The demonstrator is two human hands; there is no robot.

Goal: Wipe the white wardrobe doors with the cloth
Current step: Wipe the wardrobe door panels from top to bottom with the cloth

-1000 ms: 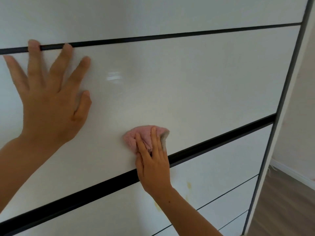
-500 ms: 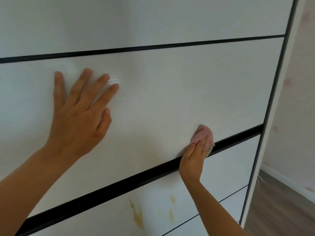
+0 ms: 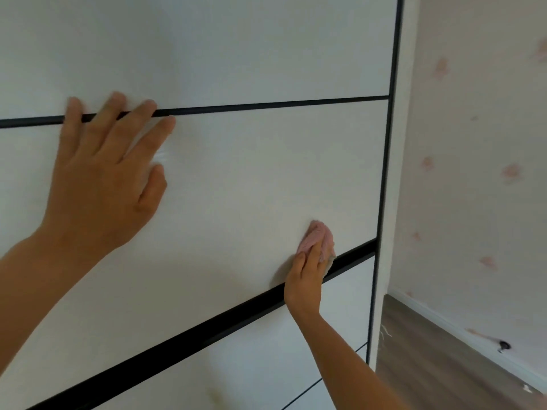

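1. Hands well apart on the white wardrobe door (image 3: 251, 173): left hand (image 3: 100, 184) spread flat, fingers straight, tips crossing the thin black line (image 3: 266, 105) above.
2. Right hand (image 3: 305, 279) lower right, fingers laid over a bunched pink cloth (image 3: 318, 238), pressing it to the panel just above the thick black strip (image 3: 177, 341), near the door's right edge.
3. Step in hand, by judgement: wiping the middle panel's lower right corner.
4. Next, probably: sweeping back leftward, or dropping to the lower panel and its faint yellowish stains (image 3: 214, 395).
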